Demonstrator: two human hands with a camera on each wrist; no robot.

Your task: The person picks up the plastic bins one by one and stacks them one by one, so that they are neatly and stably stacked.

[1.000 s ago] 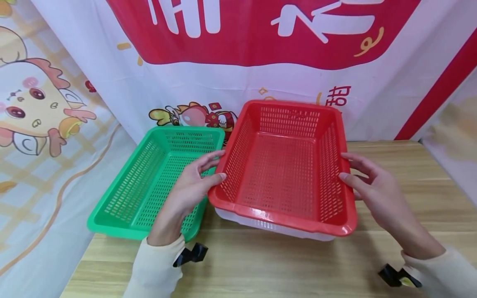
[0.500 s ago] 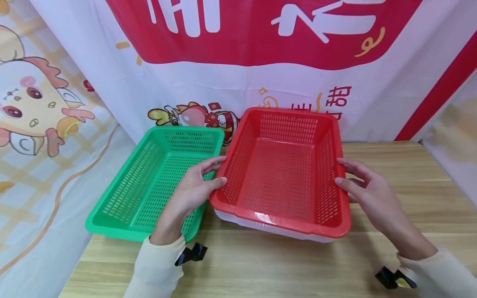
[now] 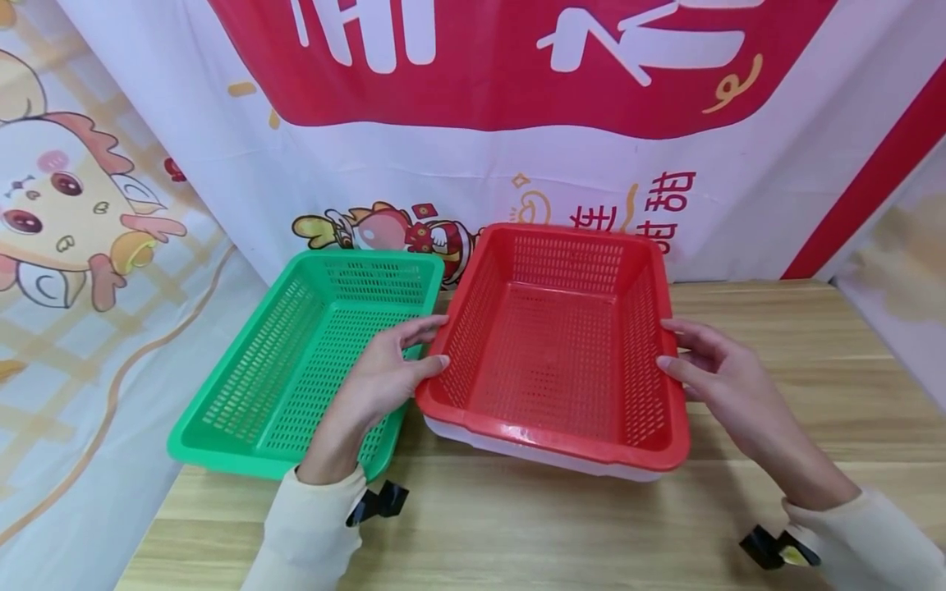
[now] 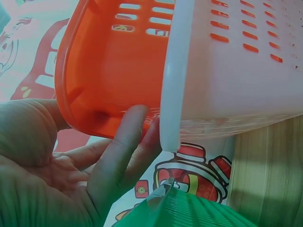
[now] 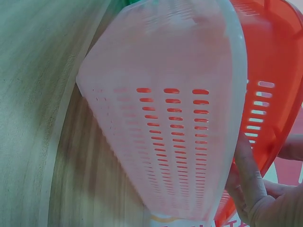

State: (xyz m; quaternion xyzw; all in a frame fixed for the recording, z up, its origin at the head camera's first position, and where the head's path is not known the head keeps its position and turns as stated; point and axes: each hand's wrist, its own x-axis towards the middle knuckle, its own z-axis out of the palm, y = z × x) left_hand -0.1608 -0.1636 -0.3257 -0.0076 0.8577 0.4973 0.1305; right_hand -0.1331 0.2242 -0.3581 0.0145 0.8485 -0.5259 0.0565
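A red perforated plastic basket (image 3: 528,431) sits partly inside a white basket (image 3: 484,444), whose front edge shows below the red rim. My left hand (image 3: 380,369) holds the red basket's left rim, thumb on top and fingers along the outer side. On the opposite side my right hand (image 3: 720,373) pinches the right rim the same way. In the left wrist view the red wall (image 4: 128,71) stands out above the white rim (image 4: 174,71), with fingertips between the two rims. The right wrist view shows the white wall (image 5: 189,61) over the table, fingers right at its rim.
A green perforated basket (image 3: 229,462) stands to the left, its right side close to my left hand. The wooden table (image 3: 532,533) meets a white and red printed cloth (image 3: 488,156) behind. Another patterned cloth (image 3: 133,320) hangs along the left.
The red basket has come down and a little toward me, its far rim now lower in view. Both hands have moved with it, the right one slightly leftward.
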